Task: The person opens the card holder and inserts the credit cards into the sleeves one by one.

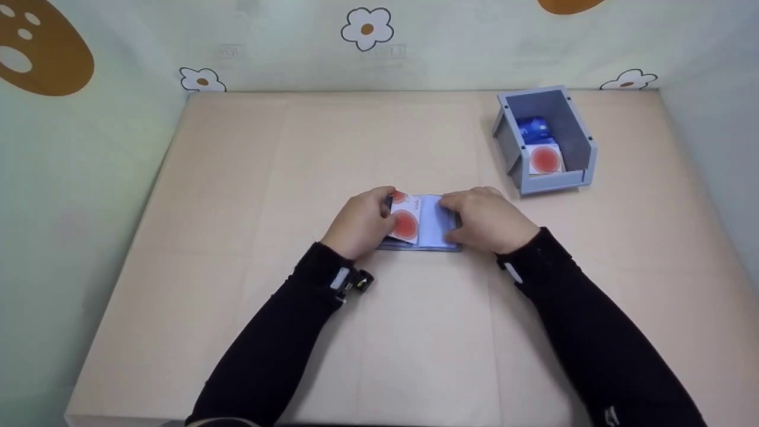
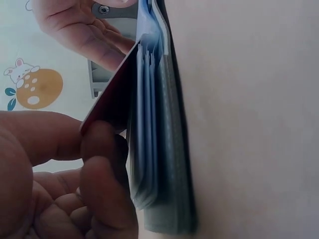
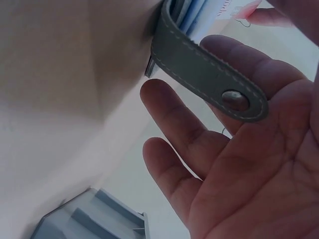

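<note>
A grey-green card holder (image 1: 447,249) lies open on the table with a stack of clear bluish sleeves (image 2: 149,119) inside. My left hand (image 1: 363,222) pinches a white card with red circles (image 1: 405,220) between thumb and fingers. That card is tilted up over the left side of the sleeves. At the holder's right edge, my right hand (image 1: 489,219) has its thumb and index finger on the bluish sleeve (image 1: 434,220). Its other fingers (image 3: 174,112) are spread loosely. A snap strap (image 3: 209,82) sticks out from the holder in front of the right palm.
A grey plastic bin (image 1: 556,181) stands at the back right of the table (image 1: 356,142). Inside it are a blue packet (image 1: 534,128) and another white card with a red circle (image 1: 545,159). A patterned wall (image 1: 284,41) runs along the back edge.
</note>
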{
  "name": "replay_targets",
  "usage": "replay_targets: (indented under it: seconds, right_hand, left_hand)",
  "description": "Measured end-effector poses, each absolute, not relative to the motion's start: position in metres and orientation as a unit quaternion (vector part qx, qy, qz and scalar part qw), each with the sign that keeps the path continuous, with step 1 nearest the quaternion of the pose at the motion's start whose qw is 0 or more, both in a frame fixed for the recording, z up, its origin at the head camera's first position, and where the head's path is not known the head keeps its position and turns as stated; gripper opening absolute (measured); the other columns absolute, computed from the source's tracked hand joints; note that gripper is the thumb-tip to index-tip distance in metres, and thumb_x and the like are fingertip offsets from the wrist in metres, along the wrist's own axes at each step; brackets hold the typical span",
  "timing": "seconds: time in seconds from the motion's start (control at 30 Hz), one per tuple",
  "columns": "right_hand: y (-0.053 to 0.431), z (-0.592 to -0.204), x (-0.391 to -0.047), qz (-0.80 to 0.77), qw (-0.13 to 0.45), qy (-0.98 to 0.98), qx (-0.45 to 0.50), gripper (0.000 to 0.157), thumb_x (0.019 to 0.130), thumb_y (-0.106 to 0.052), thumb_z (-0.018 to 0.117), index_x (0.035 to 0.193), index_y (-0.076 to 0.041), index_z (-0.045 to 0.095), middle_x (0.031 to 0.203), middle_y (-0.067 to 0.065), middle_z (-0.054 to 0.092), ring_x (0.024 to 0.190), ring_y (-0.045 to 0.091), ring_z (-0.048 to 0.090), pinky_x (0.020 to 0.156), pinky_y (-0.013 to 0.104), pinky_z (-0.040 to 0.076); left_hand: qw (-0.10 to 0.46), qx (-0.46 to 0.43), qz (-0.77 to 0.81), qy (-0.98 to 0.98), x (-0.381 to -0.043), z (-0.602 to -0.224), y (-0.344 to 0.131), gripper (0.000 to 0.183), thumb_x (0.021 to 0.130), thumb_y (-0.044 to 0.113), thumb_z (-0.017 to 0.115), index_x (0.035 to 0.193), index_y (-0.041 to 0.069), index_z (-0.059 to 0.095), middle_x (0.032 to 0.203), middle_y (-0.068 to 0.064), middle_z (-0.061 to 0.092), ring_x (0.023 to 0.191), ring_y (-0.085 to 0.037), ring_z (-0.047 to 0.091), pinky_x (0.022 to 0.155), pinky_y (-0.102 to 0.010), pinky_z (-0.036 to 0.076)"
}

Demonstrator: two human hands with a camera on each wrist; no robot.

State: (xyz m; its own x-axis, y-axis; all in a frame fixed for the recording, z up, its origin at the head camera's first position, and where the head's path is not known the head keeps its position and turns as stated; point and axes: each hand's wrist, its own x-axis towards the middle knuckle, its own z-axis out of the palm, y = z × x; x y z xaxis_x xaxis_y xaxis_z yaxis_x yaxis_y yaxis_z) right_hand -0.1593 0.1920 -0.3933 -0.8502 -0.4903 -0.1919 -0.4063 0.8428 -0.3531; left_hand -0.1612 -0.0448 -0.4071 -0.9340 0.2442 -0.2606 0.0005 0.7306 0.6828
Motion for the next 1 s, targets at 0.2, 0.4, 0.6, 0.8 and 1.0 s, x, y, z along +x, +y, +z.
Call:
replay_targets:
  seconds: [0.2,0.4,0.6,0.8,1.0]
  right_hand:
    - [0.192,-0.393,-0.159,-0.151,0.133,0.949,-0.245,0.053,0.084,-0.02,0.088,0.131,-0.003,0.069,0.129,0.014,0.075,0.117,0.031,0.07,0.112,0.055,0.044]
    - [0.193,-0.392,-0.159,-0.147,0.132,0.95,-0.244,0.054,0.083,-0.02,0.089,0.13,-0.003,0.069,0.126,0.014,0.076,0.113,0.031,0.071,0.11,0.055,0.046]
    - [0.193,-0.392,-0.159,-0.148,0.131,0.949,-0.245,0.054,0.083,-0.019,0.089,0.129,-0.003,0.068,0.125,0.015,0.076,0.112,0.032,0.071,0.108,0.055,0.047]
    - [0.193,-0.392,-0.159,-0.151,0.136,0.949,-0.242,0.056,0.084,-0.014,0.087,0.134,-0.001,0.066,0.129,0.016,0.074,0.117,0.033,0.069,0.112,0.055,0.046]
    - [0.194,-0.393,-0.158,-0.154,0.126,0.949,-0.245,0.055,0.084,-0.011,0.086,0.133,0.001,0.066,0.129,0.018,0.074,0.117,0.035,0.07,0.11,0.055,0.047]
  left_hand:
    - [0.157,0.076,0.359,0.917,-0.159,-0.408,-0.043,0.057,0.1,0.022,0.072,0.152,0.006,0.054,0.089,-0.002,0.063,0.102,-0.022,0.06,0.094,-0.033,0.049]
    - [0.143,0.084,0.358,0.919,-0.157,-0.408,-0.04,0.057,0.099,0.024,0.074,0.15,0.007,0.056,0.087,0.0,0.062,0.094,-0.02,0.06,0.087,-0.031,0.049]
    - [0.147,0.088,0.362,0.916,-0.156,-0.408,-0.038,0.053,0.099,0.025,0.075,0.146,0.007,0.059,0.088,-0.001,0.066,0.086,-0.017,0.06,0.079,-0.029,0.049]
    - [0.148,0.095,0.346,0.921,-0.155,-0.407,-0.036,0.051,0.1,0.025,0.074,0.145,0.005,0.061,0.089,-0.003,0.061,0.092,-0.021,0.059,0.081,-0.03,0.047]
    - [0.15,0.112,0.336,0.923,-0.153,-0.406,-0.033,0.05,0.101,0.023,0.072,0.146,0.005,0.061,0.092,-0.003,0.062,0.098,-0.021,0.057,0.086,-0.031,0.046]
